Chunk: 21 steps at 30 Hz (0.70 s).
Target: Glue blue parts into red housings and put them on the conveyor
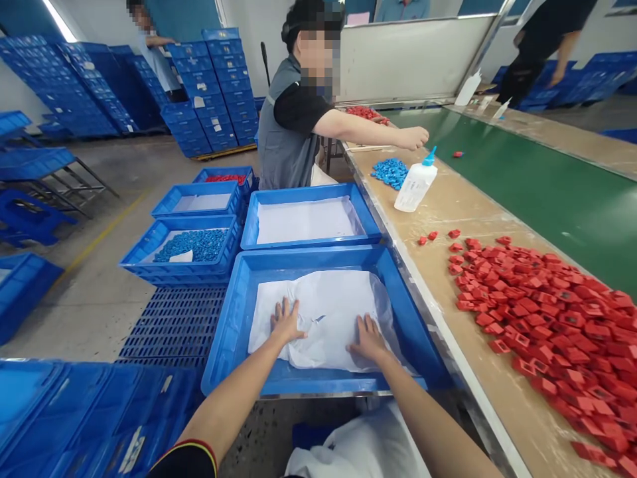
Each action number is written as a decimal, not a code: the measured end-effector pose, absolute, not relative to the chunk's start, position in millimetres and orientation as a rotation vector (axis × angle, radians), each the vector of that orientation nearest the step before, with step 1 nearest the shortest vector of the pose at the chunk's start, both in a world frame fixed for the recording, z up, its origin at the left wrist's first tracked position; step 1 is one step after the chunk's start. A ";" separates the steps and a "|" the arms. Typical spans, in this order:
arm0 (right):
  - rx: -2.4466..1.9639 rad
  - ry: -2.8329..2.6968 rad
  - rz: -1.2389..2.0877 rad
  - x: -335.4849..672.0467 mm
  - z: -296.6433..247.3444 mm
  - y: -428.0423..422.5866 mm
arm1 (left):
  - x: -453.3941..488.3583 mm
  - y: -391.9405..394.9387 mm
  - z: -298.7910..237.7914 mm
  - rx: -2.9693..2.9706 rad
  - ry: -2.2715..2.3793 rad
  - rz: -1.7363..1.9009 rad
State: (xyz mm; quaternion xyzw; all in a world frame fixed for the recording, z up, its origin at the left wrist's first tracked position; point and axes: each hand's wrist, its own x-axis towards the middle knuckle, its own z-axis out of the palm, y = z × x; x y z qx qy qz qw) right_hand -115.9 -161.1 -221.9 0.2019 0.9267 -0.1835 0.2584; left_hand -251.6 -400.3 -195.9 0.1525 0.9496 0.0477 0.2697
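White plastic sheet (331, 312) in a blue crate (298, 384) under left hand (287, 321) and right hand (368, 338), fingers (285, 307) spread open, gripping nothing.

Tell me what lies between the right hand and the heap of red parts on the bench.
In the head view, the right hand rests on a white plastic sheet. Beyond it come the blue tray's wall, then tan bench top, then the heap of red parts.

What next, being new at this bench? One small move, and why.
Probably smooth the white sheet outward toward the blue tray's corners: your left hand and right hand rest on it, it looks bunched, and the sheet in the next tray lies flatter.
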 end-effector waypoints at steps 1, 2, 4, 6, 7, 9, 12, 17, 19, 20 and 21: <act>0.544 2.480 -0.488 -111.7 -226.8 -160.7 | -254.6 -408.1 -199.3 0.414 2.545 0.127; 0.539 2.455 -0.475 -107.1 -231.1 -159.3 | -258.0 -417.7 -201.1 0.417 2.539 0.127; 0.528 2.427 -0.448 -99.3 -237.5 -155.7 | -264.4 -438.3 -200.7 0.412 2.542 0.126; 0.522 2.411 -0.422 -95.6 -241.5 -154.0 | -266.9 -454.2 -196.9 0.407 2.548 0.117; 0.521 2.405 -0.411 -95.5 -242.9 -154.6 | -265.7 -458.6 -195.1 0.423 2.545 0.112; 0.525 2.398 -0.395 -97.9 -245.3 -158.8 | -258.3 -460.6 -193.3 0.500 2.518 0.104; 0.524 2.400 -0.383 -105.1 -248.3 -168.8 | -241.5 -457.4 -194.9 0.574 2.453 0.085; 0.524 2.433 -0.367 -119.5 -246.0 -180.5 | -229.6 -470.5 -181.0 0.399 2.492 0.021; 0.540 2.447 -0.364 -126.5 -242.2 -182.3 | -230.4 -478.6 -169.8 0.321 2.537 -0.005; 0.552 2.455 -0.364 -130.9 -240.6 -182.7 | -231.4 -481.5 -166.2 0.285 2.569 -0.020; 0.560 2.465 -0.371 -136.1 -239.7 -182.8 | -232.5 -483.2 -165.2 0.256 2.596 -0.031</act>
